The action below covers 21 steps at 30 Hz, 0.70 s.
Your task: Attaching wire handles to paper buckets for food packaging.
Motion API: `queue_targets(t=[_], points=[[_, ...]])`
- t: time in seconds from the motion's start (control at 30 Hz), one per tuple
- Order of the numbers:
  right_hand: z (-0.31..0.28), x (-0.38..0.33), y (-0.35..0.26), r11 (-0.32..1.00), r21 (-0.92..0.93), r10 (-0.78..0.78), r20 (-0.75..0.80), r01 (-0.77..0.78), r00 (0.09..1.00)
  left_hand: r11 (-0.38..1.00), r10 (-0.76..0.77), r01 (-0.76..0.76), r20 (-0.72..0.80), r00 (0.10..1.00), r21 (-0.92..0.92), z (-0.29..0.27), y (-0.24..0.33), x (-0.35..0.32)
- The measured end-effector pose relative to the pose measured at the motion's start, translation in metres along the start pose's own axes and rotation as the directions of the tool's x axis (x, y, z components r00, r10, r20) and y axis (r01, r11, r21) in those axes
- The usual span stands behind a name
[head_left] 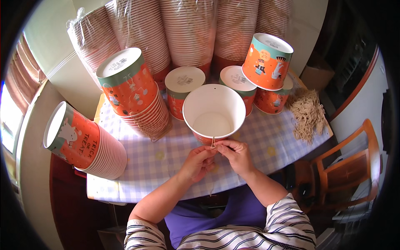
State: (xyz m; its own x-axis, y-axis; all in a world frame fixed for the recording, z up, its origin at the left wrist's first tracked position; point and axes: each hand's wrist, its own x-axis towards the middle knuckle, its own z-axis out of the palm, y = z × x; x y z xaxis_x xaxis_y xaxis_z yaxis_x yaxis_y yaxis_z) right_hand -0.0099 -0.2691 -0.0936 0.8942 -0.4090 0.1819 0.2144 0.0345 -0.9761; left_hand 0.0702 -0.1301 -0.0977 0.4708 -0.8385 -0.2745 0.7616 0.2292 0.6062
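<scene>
An orange paper bucket [200, 138] with a white inside stands mouth up in front of me on the checked tablecloth. A thin tan cord [213, 143] hangs looped from the near side of its rim, and a small dark hole shows in the far side. My left hand [197, 163] pinches the cord between thumb and forefinger, just below the rim. Close beside it, my right hand [236, 156] pinches the same cord, fingertips almost touching the left ones. One loose end trails below my left hand. Whether the loop is knotted is too small to tell.
Upturned orange buckets [185, 79] stand behind. Nested stacks rise at the left [129, 91] and at the table's left edge [83, 141]. Plastic-wrapped stacks [187, 33] line the back. Right are a doubled bucket [266, 62], a heap of tan cords [308, 114] and a wooden chair [346, 166].
</scene>
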Motion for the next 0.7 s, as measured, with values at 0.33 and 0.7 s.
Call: queue_targets(t=[0.33, 0.7], points=[[-0.0015, -0.0023, -0.0019, 0.999, 0.049, 0.013, 0.100, -0.018, 0.995, 1.000, 0.015, -0.015, 0.003, 1.000, 0.015, -0.0021, -0.0027, 0.0012], [-0.0057, 0.0005, 0.0046, 1.000, -0.002, 0.013, 0.063, -0.013, 0.998, 0.993, 0.059, -0.055, -0.037, 0.998, 0.101, -0.0013, -0.0031, 0.0025]])
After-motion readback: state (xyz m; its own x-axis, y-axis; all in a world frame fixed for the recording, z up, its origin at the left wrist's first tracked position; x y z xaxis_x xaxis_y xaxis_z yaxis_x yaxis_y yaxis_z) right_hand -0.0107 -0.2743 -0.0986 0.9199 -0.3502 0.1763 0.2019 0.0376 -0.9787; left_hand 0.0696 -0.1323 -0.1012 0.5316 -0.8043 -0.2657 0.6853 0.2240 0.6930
